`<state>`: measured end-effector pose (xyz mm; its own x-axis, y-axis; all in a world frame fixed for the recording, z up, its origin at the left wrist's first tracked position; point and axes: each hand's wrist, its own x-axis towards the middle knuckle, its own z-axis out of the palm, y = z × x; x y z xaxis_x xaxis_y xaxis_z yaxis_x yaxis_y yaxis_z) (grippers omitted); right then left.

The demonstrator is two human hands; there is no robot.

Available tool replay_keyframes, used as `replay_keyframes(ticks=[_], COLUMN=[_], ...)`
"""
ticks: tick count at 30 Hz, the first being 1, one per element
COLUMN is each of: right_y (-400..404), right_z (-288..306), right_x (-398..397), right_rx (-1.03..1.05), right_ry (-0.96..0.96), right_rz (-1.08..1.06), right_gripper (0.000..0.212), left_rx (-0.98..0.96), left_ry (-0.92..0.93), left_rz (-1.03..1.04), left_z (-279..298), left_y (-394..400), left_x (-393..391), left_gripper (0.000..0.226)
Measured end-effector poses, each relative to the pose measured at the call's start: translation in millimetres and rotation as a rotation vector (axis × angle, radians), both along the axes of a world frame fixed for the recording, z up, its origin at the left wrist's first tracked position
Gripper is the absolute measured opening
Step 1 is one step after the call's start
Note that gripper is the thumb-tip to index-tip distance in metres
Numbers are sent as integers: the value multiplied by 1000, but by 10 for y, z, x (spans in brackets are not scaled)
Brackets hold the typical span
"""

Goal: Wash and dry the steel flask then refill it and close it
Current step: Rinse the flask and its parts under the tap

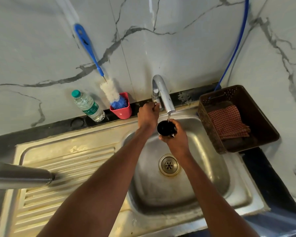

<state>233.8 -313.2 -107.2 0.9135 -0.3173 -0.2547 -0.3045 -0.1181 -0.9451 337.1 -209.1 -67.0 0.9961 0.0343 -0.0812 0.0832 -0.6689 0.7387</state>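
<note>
Round black flask cap (166, 127) was gripped by right hand (177, 139) under curved chrome tap (162, 93) | tap handle was pinched by left hand (147, 115) | steel flask (20, 175) was stood far left of tap

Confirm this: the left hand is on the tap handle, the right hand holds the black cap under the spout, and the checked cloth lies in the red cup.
Not quite. The head view shows the checked cloth lying in the brown basket, not the red cup, which holds the bottle brush. The left hand on the tap handle and right hand holding the black cap are correct.
</note>
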Motion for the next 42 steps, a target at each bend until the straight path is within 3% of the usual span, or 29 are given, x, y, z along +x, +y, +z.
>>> replay_keyframes(ticks=[7,10,13,16,19,22,28,31,34,37,39,41,42], right_y=[-119,-180,-222,-316,-385,-353,-384,-380,-372,-284,-226,-180,-176], right_z=[-35,-97,-141,-230,-257,-206,-235,-211,-120,-59,-71,-63,-68], right_x=[67,18,15,-15,-25,6,100,141,178,280,346,358,329], right_rx=[17,30,33,47,16,27,62,193,502,917,1136,1104,968], right_ry=[1,10,16,63,90,94,125,174,384,602,642,606,573], right_rz=[20,77,67,212,176,272,284,298,168,25,-76,-73,-23], right_gripper=[72,72,73,79,82,79,80,67,41,53,59,49,44], left_rx=[35,8,4,122,288,542,780,857,918,966,1026,1080,1101], left_ry=[19,47,78,108,75,51,367,415,413,394,384,379,374], left_rz=[-18,-78,-35,-33,-79,-106,-259,-346,-346,-309,-323,-340,-341], left_z=[-24,-38,-56,-179,-295,-385,-410,-325,-321,-318,-307,-301,-311], left_y=[29,73,189,480,849,1198,1499,1524,1493,1367,1298,1240,1213], left_x=[28,-23,-263,-606,-855,-919,-818,-714,-711,-730,-717,-688,-679], left_gripper=[44,21,35,28,17,39,96,107,105,98,94,95,91])
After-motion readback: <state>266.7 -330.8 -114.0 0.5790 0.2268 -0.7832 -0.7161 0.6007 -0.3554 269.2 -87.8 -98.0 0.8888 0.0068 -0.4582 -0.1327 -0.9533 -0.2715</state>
